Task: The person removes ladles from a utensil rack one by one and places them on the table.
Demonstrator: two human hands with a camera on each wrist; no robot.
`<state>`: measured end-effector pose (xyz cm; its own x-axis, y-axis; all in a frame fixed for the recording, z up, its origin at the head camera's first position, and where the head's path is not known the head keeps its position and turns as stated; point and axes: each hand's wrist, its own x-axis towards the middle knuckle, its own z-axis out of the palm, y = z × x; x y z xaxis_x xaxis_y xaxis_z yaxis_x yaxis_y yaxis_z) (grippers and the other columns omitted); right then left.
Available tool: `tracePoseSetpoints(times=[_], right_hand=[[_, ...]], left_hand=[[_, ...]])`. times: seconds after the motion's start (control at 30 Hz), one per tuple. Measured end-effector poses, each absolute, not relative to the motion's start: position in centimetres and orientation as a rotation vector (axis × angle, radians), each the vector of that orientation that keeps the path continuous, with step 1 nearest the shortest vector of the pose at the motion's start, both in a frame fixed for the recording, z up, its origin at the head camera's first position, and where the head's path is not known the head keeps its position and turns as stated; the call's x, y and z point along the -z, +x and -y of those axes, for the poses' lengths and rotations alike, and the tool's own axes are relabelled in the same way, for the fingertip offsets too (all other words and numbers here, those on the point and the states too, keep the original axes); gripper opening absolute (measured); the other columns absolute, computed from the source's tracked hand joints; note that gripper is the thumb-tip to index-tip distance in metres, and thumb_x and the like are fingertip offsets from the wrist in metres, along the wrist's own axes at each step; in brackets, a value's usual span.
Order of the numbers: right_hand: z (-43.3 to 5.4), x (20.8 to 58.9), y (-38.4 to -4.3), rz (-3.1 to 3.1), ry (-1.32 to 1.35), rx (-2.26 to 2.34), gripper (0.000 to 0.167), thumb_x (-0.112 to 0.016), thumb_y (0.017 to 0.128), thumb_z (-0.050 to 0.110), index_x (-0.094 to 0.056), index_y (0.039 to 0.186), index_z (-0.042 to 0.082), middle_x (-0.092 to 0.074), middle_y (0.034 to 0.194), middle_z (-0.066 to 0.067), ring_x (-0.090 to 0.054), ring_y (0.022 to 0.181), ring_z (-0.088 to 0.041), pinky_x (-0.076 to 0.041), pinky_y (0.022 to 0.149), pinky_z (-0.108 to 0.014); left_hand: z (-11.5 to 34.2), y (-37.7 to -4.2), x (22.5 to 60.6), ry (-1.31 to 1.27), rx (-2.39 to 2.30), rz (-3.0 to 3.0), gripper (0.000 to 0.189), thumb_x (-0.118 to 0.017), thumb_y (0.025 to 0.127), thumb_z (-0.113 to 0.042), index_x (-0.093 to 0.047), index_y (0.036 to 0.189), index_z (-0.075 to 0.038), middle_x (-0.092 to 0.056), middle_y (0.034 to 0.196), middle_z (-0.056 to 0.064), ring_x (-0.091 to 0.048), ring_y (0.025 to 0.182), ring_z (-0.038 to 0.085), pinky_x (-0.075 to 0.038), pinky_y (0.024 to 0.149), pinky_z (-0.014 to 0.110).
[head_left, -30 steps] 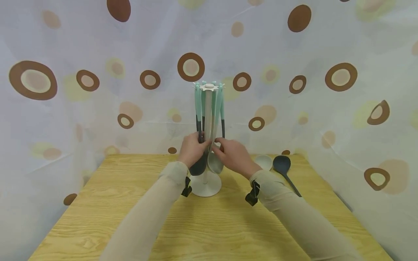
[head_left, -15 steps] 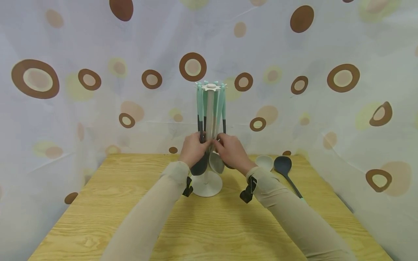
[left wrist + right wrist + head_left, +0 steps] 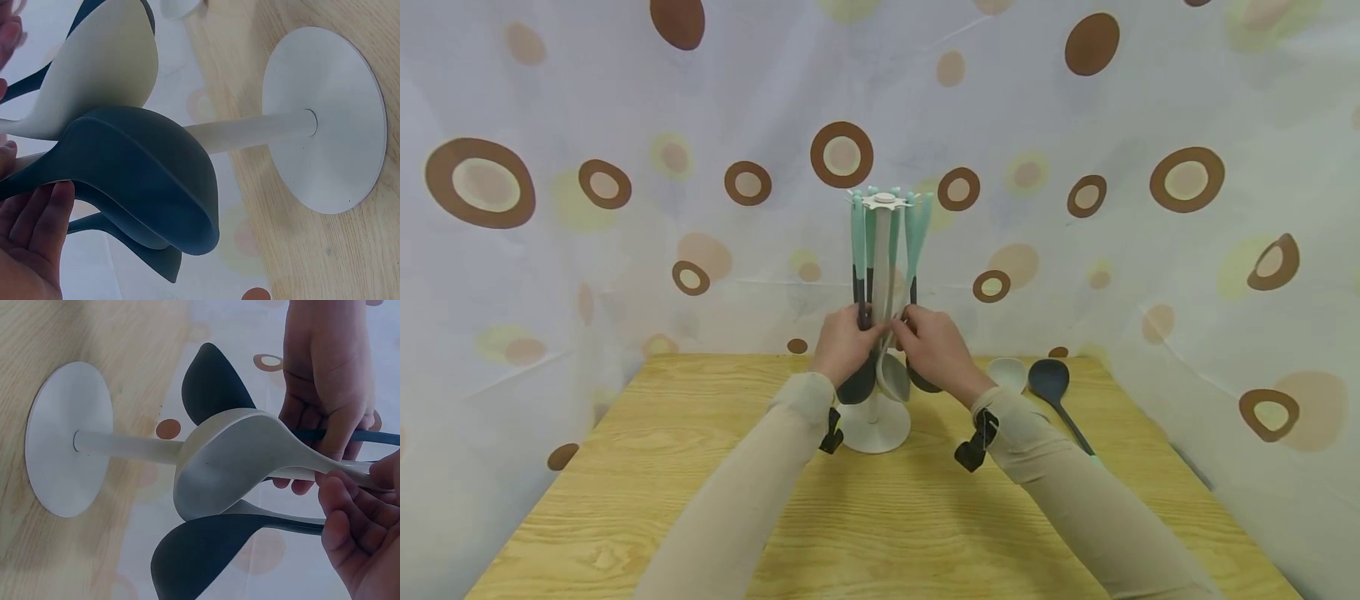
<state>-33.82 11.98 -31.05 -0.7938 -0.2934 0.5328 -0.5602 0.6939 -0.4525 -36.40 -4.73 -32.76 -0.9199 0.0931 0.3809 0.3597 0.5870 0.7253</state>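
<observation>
A white utensil stand stands upright on the table, hung with several ladles and other utensils by mint-green handles. My left hand grips its pole, thumb and fingers around it, with the dark handle of a dark ladle running past the fingers. At the pole's right, my right hand pinches the lower handle of a white ladle. That ladle's green top leans out to the right, apart from the stand's top ring. Another dark utensil hangs beside my right fingers. The hooks' contacts are too small to tell.
On the table, right of the stand, lie a white utensil and a dark ladle with its handle toward my right forearm. A dotted curtain rises behind the table and along its sides.
The white ladle's green handle top has tilted away from the stand's ring to the right. My right hand has shifted slightly from its earlier place; my left hand stays on the pole.
</observation>
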Motion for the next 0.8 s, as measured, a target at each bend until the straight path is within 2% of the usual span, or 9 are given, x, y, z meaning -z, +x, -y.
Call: tracePoseSetpoints(times=[0.2,0.43,0.53,0.73,0.8], right_hand=[[-12.4,31.2,-33.1,2.474,0.691,-1.023,0.027,-0.051,0.105,0.024,-0.064,0.091,0.005,-0.066,0.073,-0.005,-0.057,0.051,-0.014,-0.048,0.053,-0.031],[-13.0,31.5,-32.4,2.405,0.736,-1.159,0.029,-0.051,0.106,0.03,-0.064,0.089,0.011,-0.065,0.069,-0.003,-0.062,0.054,-0.023,-0.048,0.051,-0.034],[-13.4,31.6,-32.1,2.379,0.774,-1.181,0.028,-0.051,0.106,0.03,-0.066,0.093,0.01,-0.065,0.068,-0.004,-0.061,0.054,-0.023,-0.048,0.051,-0.034],[-14.2,31.8,-31.0,2.378,0.88,-1.175,0.022,-0.051,0.106,0.024,-0.067,0.102,0.009,-0.066,0.072,-0.004,-0.063,0.059,-0.032,-0.052,0.055,-0.031],[-14.6,31.8,-30.5,2.384,0.915,-1.162,0.019,-0.052,0.106,0.021,-0.068,0.104,0.01,-0.067,0.074,-0.004,-0.064,0.059,-0.03,-0.051,0.055,-0.03]], left_hand=[[4.8,-36.5,32.8,-0.356,1.249,2.52,0.023,-0.068,0.096,-0.029,-0.068,0.108,-0.009,-0.068,0.085,0.006,-0.062,0.081,0.022,-0.052,0.075,0.037],[4.8,-36.4,32.8,-0.357,1.244,2.522,0.021,-0.068,0.096,-0.028,-0.067,0.104,-0.009,-0.063,0.08,0.005,-0.059,0.078,0.022,-0.05,0.072,0.036],[4.8,-36.4,32.8,-0.359,1.239,2.519,0.022,-0.068,0.096,-0.028,-0.067,0.106,-0.009,-0.063,0.08,0.004,-0.06,0.078,0.021,-0.051,0.073,0.036],[4.7,-36.4,32.8,-0.349,1.233,2.521,0.026,-0.069,0.095,-0.029,-0.068,0.11,-0.007,-0.063,0.082,0.006,-0.06,0.08,0.022,-0.052,0.076,0.038],[4.7,-36.3,32.8,-0.348,1.24,2.519,0.028,-0.069,0.095,-0.029,-0.068,0.111,-0.007,-0.065,0.083,0.006,-0.061,0.081,0.023,-0.053,0.078,0.039]])
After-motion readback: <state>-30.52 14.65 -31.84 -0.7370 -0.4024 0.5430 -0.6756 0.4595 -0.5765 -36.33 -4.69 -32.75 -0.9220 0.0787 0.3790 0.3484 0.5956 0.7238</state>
